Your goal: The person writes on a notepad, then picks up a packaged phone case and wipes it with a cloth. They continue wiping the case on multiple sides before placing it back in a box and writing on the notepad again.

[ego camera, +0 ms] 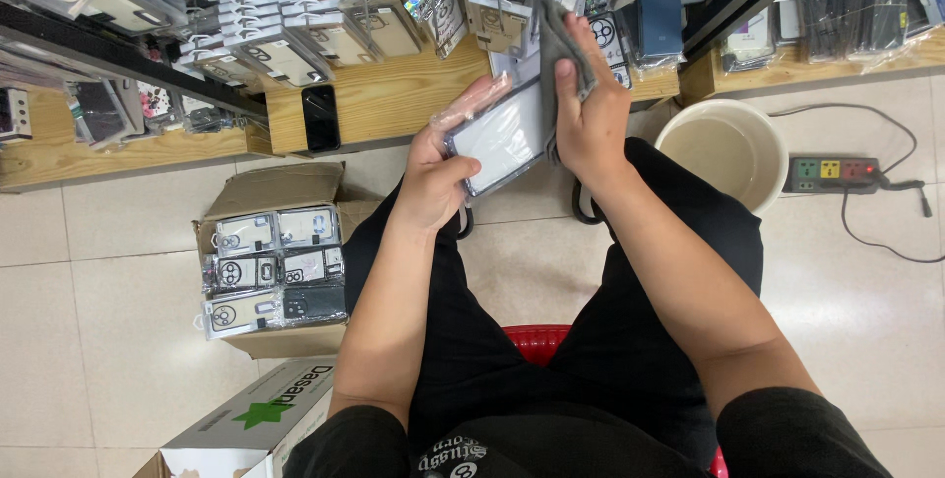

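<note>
Left hand (pixel 433 178) is gripping the packaged phone case (pixel 504 135) — right hand (pixel 588 119) is pinching a grey cloth (pixel 558 40), wiping its face — remaining film needing steady strokes.

My left hand (pixel 433 178) and right hand (pixel 588 114) meet on a packaged case (pixel 502 138), cloth (pixel 559 40) over it. Left below: open carton (pixel 271 192) of packages. Right: bucket (pixel 724 148), then power strip (pixel 832 174). Shelves (pixel 384 99) lie ahead.
</note>
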